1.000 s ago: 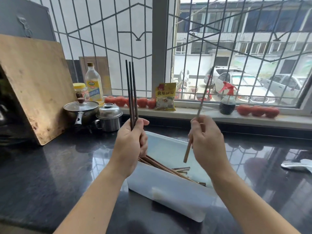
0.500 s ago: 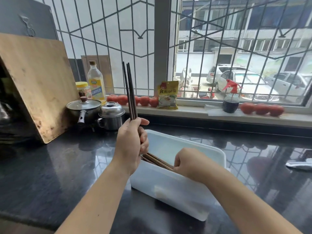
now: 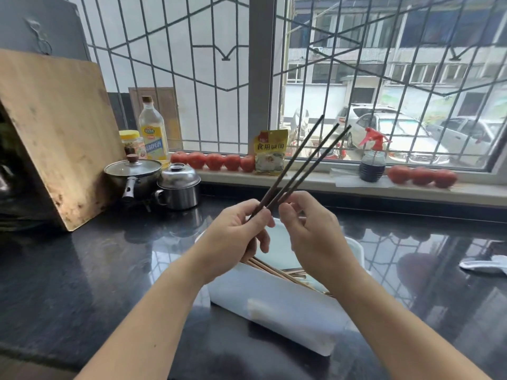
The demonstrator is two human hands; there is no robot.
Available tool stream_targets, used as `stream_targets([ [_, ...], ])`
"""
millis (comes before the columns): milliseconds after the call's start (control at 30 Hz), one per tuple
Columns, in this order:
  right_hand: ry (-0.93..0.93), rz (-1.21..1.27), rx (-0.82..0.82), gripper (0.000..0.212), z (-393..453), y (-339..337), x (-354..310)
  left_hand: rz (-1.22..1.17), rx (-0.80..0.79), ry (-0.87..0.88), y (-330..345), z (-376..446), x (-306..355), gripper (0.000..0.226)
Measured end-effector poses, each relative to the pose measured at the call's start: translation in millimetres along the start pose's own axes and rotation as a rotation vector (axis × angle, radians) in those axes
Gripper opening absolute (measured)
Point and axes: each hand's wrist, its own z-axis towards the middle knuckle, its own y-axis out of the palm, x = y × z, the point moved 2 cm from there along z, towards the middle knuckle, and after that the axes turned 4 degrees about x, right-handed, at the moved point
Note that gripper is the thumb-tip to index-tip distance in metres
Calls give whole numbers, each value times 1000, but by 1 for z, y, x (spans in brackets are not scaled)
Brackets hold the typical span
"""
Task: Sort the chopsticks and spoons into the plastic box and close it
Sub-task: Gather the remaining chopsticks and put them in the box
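My left hand (image 3: 236, 237) grips three dark chopsticks (image 3: 301, 160) near their thick ends; they lean up and to the right above the box. My right hand (image 3: 310, 237) is beside them, its fingertips pinching one chopstick just above my left hand. Below both hands stands the white plastic box (image 3: 279, 305), open, with several light wooden chopsticks (image 3: 277, 271) lying inside along its length. My hands hide much of the box's inside. No spoon can be made out in the box. A white object (image 3: 485, 266) lies on the counter at the far right edge.
The black counter (image 3: 82, 270) holds a leaning wooden board (image 3: 52, 127), a lidded pan (image 3: 134, 174) and a steel pot (image 3: 179, 185) at back left. On the sill stand an oil bottle (image 3: 153, 133), tomatoes (image 3: 216, 161), a packet (image 3: 270, 152) and a spray bottle (image 3: 373, 157).
My right hand put its light chopstick into the box, then rose to the dark chopsticks. My left hand tilted them from upright to leaning right.
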Motion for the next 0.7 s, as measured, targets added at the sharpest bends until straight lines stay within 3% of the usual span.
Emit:
stream_targets([
  [300, 65, 178, 6, 11, -1, -4, -2, 81, -37, 2, 2, 0, 0, 24],
  [367, 107, 349, 99, 13, -1, -12, -9, 41, 36, -18, 1, 1, 1, 25],
  [467, 149, 507, 325, 15, -1, -29, -8, -57, 274, -68, -6, 5, -4, 29],
  [567, 75, 221, 332, 17, -1, -30, -3, -249, 383, -84, -8, 8, -6, 27],
  [700, 92, -280, 16, 18, -3, -5, 6, -323, 459, -77, -8, 8, -7, 23],
])
